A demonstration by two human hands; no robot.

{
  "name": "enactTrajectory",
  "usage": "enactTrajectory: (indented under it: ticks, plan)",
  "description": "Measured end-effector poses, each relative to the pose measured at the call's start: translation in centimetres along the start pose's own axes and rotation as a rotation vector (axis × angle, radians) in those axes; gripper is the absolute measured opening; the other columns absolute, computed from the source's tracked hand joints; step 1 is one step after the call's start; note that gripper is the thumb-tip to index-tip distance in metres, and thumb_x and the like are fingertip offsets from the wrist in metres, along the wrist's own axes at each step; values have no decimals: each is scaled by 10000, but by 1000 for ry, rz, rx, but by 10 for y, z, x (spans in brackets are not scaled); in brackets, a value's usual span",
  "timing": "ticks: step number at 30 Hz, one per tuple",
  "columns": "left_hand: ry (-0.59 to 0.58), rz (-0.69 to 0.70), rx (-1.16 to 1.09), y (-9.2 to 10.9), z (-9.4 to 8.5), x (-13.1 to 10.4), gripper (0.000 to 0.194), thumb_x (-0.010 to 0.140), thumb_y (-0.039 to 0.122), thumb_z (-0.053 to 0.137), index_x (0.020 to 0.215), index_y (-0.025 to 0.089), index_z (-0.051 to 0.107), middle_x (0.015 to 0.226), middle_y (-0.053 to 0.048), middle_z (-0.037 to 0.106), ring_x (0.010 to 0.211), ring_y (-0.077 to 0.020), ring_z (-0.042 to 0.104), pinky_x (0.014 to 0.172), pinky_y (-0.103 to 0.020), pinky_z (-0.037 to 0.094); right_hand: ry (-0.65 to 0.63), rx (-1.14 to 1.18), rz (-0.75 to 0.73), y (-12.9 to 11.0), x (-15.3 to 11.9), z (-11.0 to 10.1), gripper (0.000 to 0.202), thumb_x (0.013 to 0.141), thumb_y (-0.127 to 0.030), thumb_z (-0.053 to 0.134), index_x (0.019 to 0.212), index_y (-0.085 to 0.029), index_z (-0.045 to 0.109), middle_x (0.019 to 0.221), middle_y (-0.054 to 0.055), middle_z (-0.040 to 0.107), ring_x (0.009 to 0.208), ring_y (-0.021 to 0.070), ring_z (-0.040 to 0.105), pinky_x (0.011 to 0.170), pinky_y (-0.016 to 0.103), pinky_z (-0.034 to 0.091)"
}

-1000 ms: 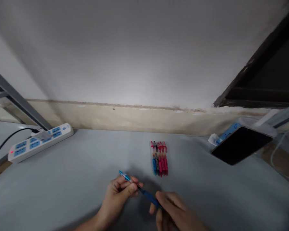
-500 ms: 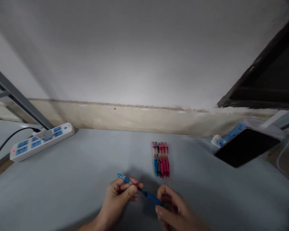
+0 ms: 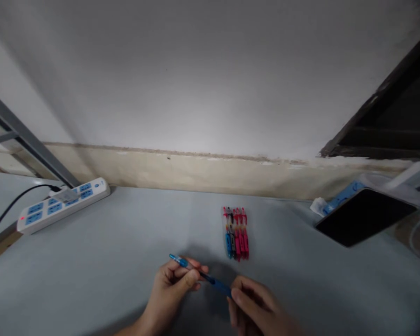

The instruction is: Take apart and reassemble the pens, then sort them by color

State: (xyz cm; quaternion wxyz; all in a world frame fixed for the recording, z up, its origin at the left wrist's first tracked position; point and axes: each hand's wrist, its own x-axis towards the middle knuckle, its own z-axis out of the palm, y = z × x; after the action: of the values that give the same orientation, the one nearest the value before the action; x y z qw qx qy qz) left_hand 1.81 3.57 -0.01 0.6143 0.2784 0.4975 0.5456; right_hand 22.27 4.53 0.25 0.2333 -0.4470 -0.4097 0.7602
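Note:
A blue pen (image 3: pixel 220 286) is held slantwise above the table, its lighter blue clip end up and to the left. My left hand (image 3: pixel 173 284) pinches the clear barrel near that end between thumb and fingers. At the lower right end, my right hand (image 3: pixel 252 303) is closed on the blue grip with thumb and forefinger, and the tip is hidden by those fingers. Just beyond my hands lies a flat row of several pens (image 3: pixel 236 233), one blue, one black and the others pink-red, side by side in what looks like a clear sleeve.
On the left a white power strip (image 3: pixel 65 205) with blue sockets carries a plug and black cable. A dark-screened tablet or phone (image 3: pixel 366 217) leans at the right, by a blue packet (image 3: pixel 346 196) and a crumpled tissue (image 3: pixel 318 206). The wall borders the grey table (image 3: pixel 154 214) behind.
My right hand's fingers have shifted slightly along the pen's lower end, the thumb now lying over it. My left hand keeps its pinch. The whole view has moved a little.

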Motion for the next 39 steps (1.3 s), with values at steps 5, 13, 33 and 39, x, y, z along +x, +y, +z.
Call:
enactTrajectory:
  ticks: [5, 13, 33, 39]
  plan:
    - [4, 17, 15, -4, -2, -1, 287, 650, 412, 881, 792, 188, 770, 802, -69, 824, 690, -170, 718, 606, -217, 528, -34, 88, -47, 5, 0, -3, 483, 773, -636, 697, 867, -202, 508, 709, -29, 684, 416, 49, 607, 351, 123, 358]
    - [64, 40, -58, 4, 1, 1, 331, 583, 432, 910, 743, 182, 764, 693, -52, 795, 698, -181, 725, 616, -219, 532, 9, 126, -141, 6, 1, -3, 428, 768, -550, 756, 773, -189, 525, 660, -42, 651, 473, 85, 651, 381, 146, 423]
    - [201, 94, -188, 10, -2, 10, 323, 583, 399, 918, 767, 176, 776, 672, -7, 747, 653, -120, 683, 640, -178, 537, 196, 206, -210, -12, -9, 4, 391, 712, -475, 822, 698, -198, 545, 589, -55, 655, 454, 96, 627, 444, 189, 425]
    - [112, 53, -128, 0, -1, 2, 290, 579, 376, 925, 730, 181, 773, 639, -4, 753, 592, -107, 659, 581, -167, 513, 247, 54, -298, -4, -7, 7, 400, 723, -546, 792, 746, -208, 579, 612, -27, 670, 511, 124, 641, 477, 220, 488]
